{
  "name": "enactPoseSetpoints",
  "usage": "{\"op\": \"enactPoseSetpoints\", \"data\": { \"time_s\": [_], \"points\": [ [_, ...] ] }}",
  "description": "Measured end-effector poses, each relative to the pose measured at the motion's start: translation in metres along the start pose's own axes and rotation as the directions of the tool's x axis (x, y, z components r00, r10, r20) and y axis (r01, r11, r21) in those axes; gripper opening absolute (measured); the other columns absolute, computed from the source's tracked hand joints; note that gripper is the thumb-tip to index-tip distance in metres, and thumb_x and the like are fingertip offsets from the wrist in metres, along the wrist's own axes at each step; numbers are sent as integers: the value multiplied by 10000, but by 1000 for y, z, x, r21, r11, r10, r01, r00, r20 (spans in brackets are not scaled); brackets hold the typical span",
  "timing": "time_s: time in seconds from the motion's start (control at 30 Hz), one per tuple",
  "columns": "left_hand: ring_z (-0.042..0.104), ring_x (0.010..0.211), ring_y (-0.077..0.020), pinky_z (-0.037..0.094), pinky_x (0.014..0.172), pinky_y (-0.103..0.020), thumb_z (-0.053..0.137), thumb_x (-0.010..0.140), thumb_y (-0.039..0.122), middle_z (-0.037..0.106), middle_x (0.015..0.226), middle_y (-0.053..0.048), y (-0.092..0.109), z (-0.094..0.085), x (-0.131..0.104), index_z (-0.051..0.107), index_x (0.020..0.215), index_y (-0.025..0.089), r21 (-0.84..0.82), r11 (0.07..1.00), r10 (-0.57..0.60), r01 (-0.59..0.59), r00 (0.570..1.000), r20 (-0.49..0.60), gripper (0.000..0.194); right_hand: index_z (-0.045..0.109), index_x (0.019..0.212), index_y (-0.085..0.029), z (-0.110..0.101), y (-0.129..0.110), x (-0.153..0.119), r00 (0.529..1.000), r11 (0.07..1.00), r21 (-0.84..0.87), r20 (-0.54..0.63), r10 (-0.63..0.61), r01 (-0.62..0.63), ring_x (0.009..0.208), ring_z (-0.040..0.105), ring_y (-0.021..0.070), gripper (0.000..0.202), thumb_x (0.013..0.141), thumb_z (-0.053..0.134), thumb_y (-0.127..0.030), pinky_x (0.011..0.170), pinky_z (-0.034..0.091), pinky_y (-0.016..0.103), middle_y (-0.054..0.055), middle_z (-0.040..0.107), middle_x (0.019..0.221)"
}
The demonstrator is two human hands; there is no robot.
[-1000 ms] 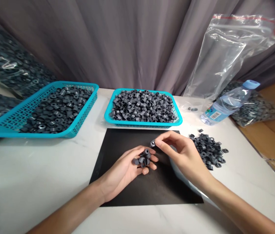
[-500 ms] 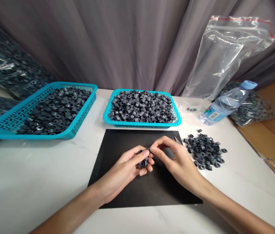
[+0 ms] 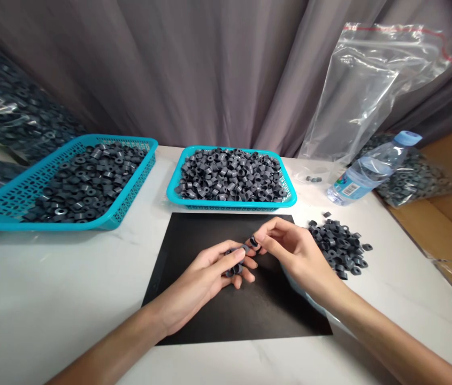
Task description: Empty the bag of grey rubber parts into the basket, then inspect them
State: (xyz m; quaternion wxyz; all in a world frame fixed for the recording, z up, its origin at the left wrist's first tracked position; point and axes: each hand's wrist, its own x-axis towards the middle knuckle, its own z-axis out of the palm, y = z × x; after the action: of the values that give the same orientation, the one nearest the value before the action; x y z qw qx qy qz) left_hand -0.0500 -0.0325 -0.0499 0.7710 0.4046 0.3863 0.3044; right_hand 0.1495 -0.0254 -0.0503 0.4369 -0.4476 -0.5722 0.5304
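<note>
My left hand (image 3: 209, 270) is curled around several small dark grey plastic caps (image 3: 234, 269), held above the black mat (image 3: 226, 315). The thumb presses one piece near the index fingertip. Just to its right, my right hand (image 3: 290, 243) pinches a single dark grey cap (image 3: 254, 241) between thumb and fingertips, tilted so that its hollow side shows. The two hands are close together, with a small gap between the pinched cap and the pieces in the left hand. Behind the right wrist lies a loose pile of similar caps (image 3: 340, 246) on the table.
A blue basket (image 3: 231, 203) heaped with dark grey parts stands behind the mat. Another blue basket (image 3: 69, 225) with rings is at the left, beside filled plastic bags (image 3: 21, 101). At the right are a water bottle (image 3: 370, 170), a clear zip bag (image 3: 362, 91) and a cardboard box (image 3: 450, 224).
My right hand has drawn slightly right, away from the left hand, with a cap in its fingertips. The left fingers have spread a little while keeping their pieces.
</note>
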Motion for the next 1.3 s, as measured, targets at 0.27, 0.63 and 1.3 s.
{"op": "enactPoseSetpoints", "data": {
  "time_s": [0.27, 0.63, 1.3],
  "points": [
    [636, 854, -167, 435, 696, -260, 536, 1017, 425, 696, 1029, -116, 0, 0, 1, 734, 1079, 113, -156, 987, -47, 45, 999, -9, 374, 654, 916, -190, 0, 4, -1, 1000, 1000, -22, -2, -2, 2, 868, 670, 171, 215, 971, 653, -398, 832, 507, 311, 31, 693, 905],
    [655, 904, -189, 555, 807, -311, 520, 1025, 297, 715, 1055, -135, 2, 0, 2, 735, 987, 112, -408, 906, -140, 114, 989, -36, 286, 644, 977, -228, -3, -21, -12, 940, 817, -474, 248, -235, 329, 897, 575, 173, 36, 981, 654, -262, 829, 459, 336, 14, 657, 952],
    [623, 773, -111, 535, 741, -215, 441, 1030, 134, 666, 833, -40, -16, 11, -2, 751, 833, 133, -475, 880, 12, -18, 1000, -16, 367, 708, 931, -220, 30, -11, -17, 962, 703, -658, 212, -171, 270, 877, 534, 217, 35, 948, 678, -210, 707, 452, 365, 39, 589, 913]
  ]
}}
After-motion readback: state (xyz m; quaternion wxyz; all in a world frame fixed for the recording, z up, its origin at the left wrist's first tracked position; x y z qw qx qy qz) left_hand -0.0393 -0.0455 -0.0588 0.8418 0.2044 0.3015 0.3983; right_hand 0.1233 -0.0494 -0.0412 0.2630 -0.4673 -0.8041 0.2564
